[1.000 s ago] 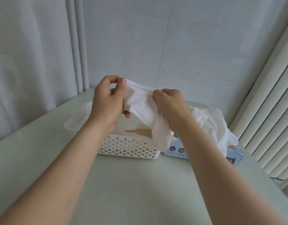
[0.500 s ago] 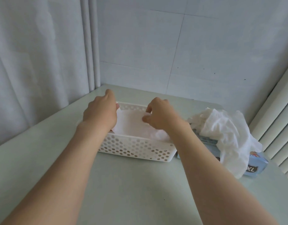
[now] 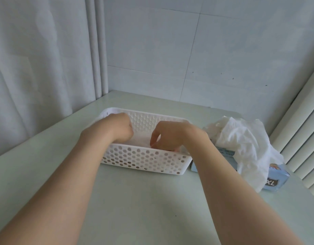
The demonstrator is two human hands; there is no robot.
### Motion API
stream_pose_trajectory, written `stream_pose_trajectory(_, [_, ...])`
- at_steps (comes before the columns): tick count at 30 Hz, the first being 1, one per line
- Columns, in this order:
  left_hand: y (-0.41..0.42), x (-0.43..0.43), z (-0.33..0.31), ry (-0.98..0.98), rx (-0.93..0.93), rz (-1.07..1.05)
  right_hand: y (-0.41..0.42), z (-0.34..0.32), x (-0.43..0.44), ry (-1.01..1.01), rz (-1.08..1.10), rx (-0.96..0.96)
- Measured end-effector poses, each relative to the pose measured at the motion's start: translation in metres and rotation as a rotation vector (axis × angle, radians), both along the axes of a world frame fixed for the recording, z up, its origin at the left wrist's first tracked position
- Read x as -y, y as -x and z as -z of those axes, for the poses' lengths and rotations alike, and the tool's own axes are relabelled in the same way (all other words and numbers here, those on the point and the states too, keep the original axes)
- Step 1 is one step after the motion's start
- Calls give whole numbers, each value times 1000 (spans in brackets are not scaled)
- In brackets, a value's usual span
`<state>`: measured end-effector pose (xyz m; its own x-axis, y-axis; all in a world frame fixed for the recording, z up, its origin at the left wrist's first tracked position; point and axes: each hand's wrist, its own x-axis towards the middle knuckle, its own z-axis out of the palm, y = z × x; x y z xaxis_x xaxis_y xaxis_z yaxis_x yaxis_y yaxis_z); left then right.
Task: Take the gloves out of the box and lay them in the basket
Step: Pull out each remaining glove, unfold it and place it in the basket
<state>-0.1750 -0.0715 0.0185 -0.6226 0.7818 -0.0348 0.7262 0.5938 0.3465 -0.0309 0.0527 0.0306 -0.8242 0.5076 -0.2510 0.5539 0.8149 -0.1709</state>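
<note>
**Both hands down in the basket**

The left hand (image 3: 117,128) is in the white perforated plastic basket (image 3: 143,160) on the pale green counter (image 3: 135,200), its grip hidden. A thin white glove (image 3: 142,143) lies inside under the curled right hand (image 3: 170,135), whose grip I cannot tell. Crumpled white gloves (image 3: 241,144) top the light blue box (image 3: 274,181) just beside.

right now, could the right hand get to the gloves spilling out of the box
Probably yes. The right hand sits low in the basket, and the gloves bulge from the box just beyond the basket's right end. Only that low wall lies between them.
</note>
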Motion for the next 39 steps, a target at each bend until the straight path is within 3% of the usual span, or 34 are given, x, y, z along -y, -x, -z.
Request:
stream_pose_trajectory(3, [-2,-3,0,-48,60,56,0,-2,1,-28,-23,-12])
stream_pose_trajectory(6, [-15,-6,-5,-355,-38,72,-3,-8,3,-49,52,-248])
stream_pose_trajectory(12, [-84,-19,-3,-1017,-248,100,-31,-14,14,-286,177,-645])
stream_pose_trajectory(15, [-118,-19,4,-1146,-359,185,-61,-18,17,-305,191,-760])
stream_pose_trajectory(19, [-144,-25,15,-1239,-400,399,-103,-11,10,-379,214,-1068])
stream_pose_trajectory(23, [-166,-36,27,-1157,-500,545,-144,3,-5,-527,340,-1192])
stream_pose_trajectory(28, [-190,-52,42,-904,-628,673,-184,18,-20,-530,613,-946])
stream_pose_trajectory(34, [-195,-54,48,-629,-691,617,-193,23,-34,-444,633,-910])
stream_pose_trajectory(39, [-201,-52,49,-493,-747,640,-195,22,-35,-527,615,-985])
